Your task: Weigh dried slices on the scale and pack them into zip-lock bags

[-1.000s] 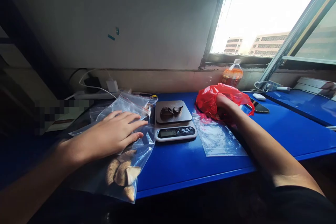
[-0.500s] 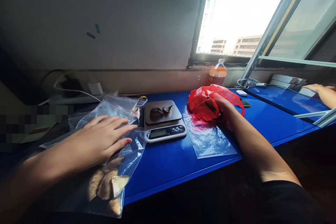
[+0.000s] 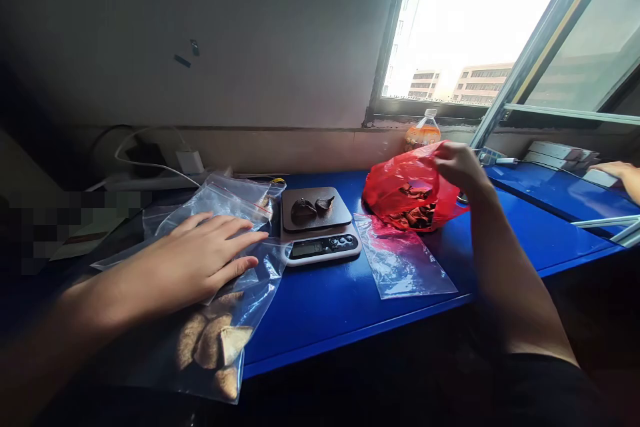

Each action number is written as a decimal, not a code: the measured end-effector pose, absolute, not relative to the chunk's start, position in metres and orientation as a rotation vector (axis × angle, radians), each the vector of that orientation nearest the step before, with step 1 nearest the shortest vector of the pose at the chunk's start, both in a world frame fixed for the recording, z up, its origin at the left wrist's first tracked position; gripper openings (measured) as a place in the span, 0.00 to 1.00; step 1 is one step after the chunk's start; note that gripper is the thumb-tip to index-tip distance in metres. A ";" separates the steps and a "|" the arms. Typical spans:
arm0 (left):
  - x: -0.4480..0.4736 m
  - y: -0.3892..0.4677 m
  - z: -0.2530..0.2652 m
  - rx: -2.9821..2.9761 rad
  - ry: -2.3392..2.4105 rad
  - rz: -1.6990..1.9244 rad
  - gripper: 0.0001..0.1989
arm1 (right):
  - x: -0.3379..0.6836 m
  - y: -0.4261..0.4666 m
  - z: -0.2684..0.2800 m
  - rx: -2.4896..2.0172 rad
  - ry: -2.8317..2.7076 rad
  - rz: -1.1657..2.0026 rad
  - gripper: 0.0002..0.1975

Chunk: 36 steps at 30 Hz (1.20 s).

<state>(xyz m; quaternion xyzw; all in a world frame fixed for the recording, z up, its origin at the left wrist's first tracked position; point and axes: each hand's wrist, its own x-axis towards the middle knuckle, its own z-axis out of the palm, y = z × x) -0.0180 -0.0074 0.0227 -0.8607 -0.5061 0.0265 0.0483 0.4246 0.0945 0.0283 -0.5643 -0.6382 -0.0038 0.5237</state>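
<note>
My left hand (image 3: 213, 250) lies flat, fingers apart, on clear zip bags at the left. Several tan, woody-looking pieces (image 3: 213, 340) show inside the nearest zip bag (image 3: 270, 280). My right hand (image 3: 457, 163) pinches the upper edge of a red plastic bag (image 3: 385, 180) and holds it raised. Dark brown dried pieces (image 3: 415, 210) show in the red bag. Between my hands stands a digital kitchen scale (image 3: 320, 257), its display lit but hard to read. On its plate rest two dark, curled dried pieces (image 3: 303, 209). A flat clear bag (image 3: 403, 267) lies partly under the red bag.
Behind the red bag is a bottle with orange liquid (image 3: 423, 133). A white charger (image 3: 190, 161) and its cable are at the back left. Another person's hand (image 3: 617, 170) is at the far right beside white boxes (image 3: 553, 153). The blue table (image 3: 300, 333) ends at its front edge.
My right hand has come out of the red bag and now lifts its edge, so the dark pieces inside show. My left hand stays on the zip bags. The view has shifted slightly.
</note>
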 end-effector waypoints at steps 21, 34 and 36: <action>-0.019 -0.008 0.022 -2.629 -1.463 0.031 0.23 | 0.291 0.071 0.013 -0.756 -2.020 -0.065 0.08; -0.011 -0.017 0.030 -2.627 -1.525 0.094 0.24 | 0.278 0.108 -0.022 -1.059 -1.857 0.122 0.09; -0.011 -0.017 0.029 -2.636 -1.527 0.064 0.23 | 0.276 0.113 -0.029 -1.122 -1.841 0.113 0.08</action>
